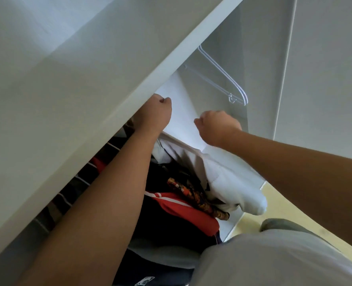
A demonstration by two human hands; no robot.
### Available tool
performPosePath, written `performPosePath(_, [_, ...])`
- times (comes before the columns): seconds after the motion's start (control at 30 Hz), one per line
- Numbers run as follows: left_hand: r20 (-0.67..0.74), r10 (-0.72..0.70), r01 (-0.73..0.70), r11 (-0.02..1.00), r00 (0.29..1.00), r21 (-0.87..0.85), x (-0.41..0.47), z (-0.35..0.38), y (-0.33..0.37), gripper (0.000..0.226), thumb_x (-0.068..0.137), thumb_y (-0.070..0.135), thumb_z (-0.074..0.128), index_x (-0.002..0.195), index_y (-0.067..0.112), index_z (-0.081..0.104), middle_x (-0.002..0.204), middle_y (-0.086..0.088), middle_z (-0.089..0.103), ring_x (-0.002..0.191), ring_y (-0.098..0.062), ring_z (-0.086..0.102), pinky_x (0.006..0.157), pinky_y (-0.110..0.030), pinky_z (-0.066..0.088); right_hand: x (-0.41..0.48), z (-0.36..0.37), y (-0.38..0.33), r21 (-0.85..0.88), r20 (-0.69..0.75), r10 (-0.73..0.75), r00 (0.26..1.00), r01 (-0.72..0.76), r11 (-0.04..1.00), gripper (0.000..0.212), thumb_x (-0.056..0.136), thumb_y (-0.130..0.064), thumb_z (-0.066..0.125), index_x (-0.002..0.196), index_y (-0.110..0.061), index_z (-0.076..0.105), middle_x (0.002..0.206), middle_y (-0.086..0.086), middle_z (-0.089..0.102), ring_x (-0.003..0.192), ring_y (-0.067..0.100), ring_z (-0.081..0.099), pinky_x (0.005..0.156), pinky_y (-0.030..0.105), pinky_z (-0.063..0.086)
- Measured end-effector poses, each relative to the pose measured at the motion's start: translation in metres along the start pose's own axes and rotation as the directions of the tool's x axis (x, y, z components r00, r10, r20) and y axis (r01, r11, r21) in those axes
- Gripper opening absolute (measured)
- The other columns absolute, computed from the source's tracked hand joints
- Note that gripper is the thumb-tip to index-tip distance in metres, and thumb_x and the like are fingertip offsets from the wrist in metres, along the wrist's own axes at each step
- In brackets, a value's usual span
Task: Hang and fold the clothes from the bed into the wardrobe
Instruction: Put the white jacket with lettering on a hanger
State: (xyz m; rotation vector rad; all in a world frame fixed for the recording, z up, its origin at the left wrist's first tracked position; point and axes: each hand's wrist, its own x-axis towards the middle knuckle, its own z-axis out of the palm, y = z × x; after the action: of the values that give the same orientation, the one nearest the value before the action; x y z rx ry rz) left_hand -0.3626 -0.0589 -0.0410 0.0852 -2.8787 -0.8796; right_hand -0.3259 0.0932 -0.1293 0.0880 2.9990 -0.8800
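Inside the wardrobe (109, 79), from the head camera: one white garment (222, 172), plain and pale, stretched flat up high, lower part drooping beside one red-and-black top (183, 217). Two fists, left hand (160, 112) and right hand (218, 126), curled tightly on its upper edge. Two white hangers (233, 87) just behind.

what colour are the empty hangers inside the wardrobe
White. The thin empty hangers show best in the head view, at upper right.

What the left hand (157, 113) and right hand (217, 126) grip is hidden; the wardrobe panel (88, 89) covers the clothes' (177, 215) tops.
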Motion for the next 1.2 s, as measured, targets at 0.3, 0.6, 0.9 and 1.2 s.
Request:
performPosePath(0.3, [0.145, -0.063, 0.104, 0.950, 0.987, -0.294, 0.042, 0.092, 0.053, 0.023, 0.093, 0.021, 0.062, 0.076, 0.010, 0.073, 0.056, 0.003, 0.070, 0.048, -0.012, 0.067, 0.051, -0.022, 0.053, 0.038, -0.048, 0.083, 0.073, -0.097, 0.229, 0.969, -0.222, 0.972, 0.029, 0.098, -0.022, 0.044, 0.125, -0.014, 0.053, 0.115, 0.017, 0.064, 0.100, 0.042, 0.064, 0.085, 0.044, 0.053])
performPosePath(0.6, [0.215, -0.197, 0.273, 0.865, 0.957, -0.421, 0.096, 0.155, 0.101, 0.031, 0.097, 0.029, 0.068, 0.076, 0.007, 0.065, 0.075, -0.009, 0.072, 0.063, -0.023, 0.075, 0.065, -0.034, 0.064, 0.079, -0.065, 0.118, -0.027, -0.007, 0.077, 0.997, -0.077, 0.997, 0.028, 0.097, -0.021, 0.048, 0.124, -0.024, 0.052, 0.105, 0.011, 0.065, 0.084, 0.036, 0.062, 0.068, 0.036, 0.046])
performPosePath(0.9, [0.177, -0.211, 0.268, 0.866, 0.961, -0.422, 0.104, 0.168, 0.105, 0.018, 0.095, 0.011, 0.069, 0.080, 0.003, 0.071, 0.078, -0.019, 0.074, 0.067, -0.032, 0.075, 0.065, -0.038, 0.064, 0.095, -0.069, 0.126, -0.004, 0.073, -0.004, 0.997, 0.004, 1.000, 0.025, 0.106, -0.035, 0.038, 0.117, -0.020, 0.055, 0.093, 0.005, 0.058, 0.079, 0.029, 0.058, 0.070, 0.036, 0.049])
performPosePath(1.2, [0.065, -0.255, 0.255, 0.844, 0.965, -0.473, 0.101, 0.153, 0.091, 0.030, 0.092, 0.008, 0.073, 0.062, 0.010, 0.070, 0.057, -0.005, 0.070, 0.058, -0.029, 0.074, 0.061, -0.035, 0.062, 0.100, -0.067, 0.122, -0.010, 0.037, -0.003, 0.999, 0.003, 1.000, 0.021, 0.104, -0.033, 0.041, 0.114, -0.018, 0.053, 0.091, 0.005, 0.060, 0.071, 0.026, 0.052, 0.063, 0.032, 0.041])
